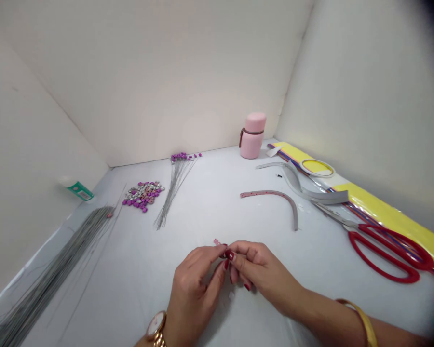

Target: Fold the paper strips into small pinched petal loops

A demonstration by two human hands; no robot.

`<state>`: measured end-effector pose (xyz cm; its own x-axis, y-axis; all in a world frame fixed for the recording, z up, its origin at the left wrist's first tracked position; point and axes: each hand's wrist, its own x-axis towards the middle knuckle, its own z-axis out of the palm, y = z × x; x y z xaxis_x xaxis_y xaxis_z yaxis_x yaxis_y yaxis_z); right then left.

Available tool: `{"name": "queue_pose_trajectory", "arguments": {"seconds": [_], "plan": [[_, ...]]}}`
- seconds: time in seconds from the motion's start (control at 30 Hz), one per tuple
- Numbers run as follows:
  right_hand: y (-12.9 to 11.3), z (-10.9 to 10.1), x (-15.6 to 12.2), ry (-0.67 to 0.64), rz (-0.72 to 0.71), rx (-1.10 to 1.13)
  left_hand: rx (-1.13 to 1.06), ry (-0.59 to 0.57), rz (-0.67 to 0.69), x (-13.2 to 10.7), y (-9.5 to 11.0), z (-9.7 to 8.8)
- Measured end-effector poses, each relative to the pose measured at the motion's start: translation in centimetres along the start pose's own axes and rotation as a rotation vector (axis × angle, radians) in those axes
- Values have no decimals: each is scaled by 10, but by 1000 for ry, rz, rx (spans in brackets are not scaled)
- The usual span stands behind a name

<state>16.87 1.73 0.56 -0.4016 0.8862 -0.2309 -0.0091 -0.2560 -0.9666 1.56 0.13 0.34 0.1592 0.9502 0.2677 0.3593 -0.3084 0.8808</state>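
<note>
Both hands [191,294] [262,274] pinching (pink strip [217,242])

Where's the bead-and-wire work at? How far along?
Early, it seems. Done: a small bunch of wires has purple beads at the tips. In hand: the left hand and right hand pinch a small pink strip piece. Left: the long bundle of wires looks bare, and a pile of purple and silver beads lies loose.
</note>
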Motion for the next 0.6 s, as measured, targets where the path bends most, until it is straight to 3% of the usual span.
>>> {"name": "queue_pose_trajectory", "arguments": {"seconds": [0.13,0.23,0.37,0.6], "plan": [[1,0,0,1,-23,-3,-196,42,-226,2,-4,4],[3,0,0,12,-12,-10,-294,10,-298,5,-5,6],[4,-1,0,50,-36,-84,-420,59,-423,8,-4,6],[3,0,-1,10,-91,-300,-519,48,-485,9,-4,5]]}}
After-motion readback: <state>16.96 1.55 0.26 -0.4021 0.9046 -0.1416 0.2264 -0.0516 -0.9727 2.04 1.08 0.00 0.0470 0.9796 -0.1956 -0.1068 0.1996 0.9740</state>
